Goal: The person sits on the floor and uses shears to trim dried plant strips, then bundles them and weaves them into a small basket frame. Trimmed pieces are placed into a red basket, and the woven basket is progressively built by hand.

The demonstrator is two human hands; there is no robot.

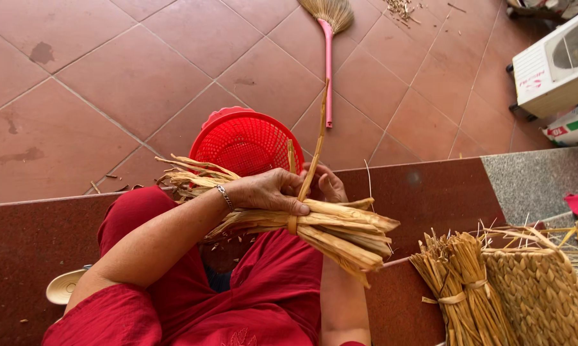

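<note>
Red cloth of the person's clothing (263, 301) fills the bottom of the view, and just above the lap lies a bundle of dry, flat, pale-brown reed stalks (327, 227). The left hand (270, 191) is closed over the bundle at its waist. The right hand (327, 182) is mostly hidden behind, so its grip cannot be told; a single long strand (318, 138) rises beside it. The step looks like binding (one band (293, 224) already circles the stalks); next the strand needs tension. A red plastic basket (245, 141) stands on the floor beyond.
</note>
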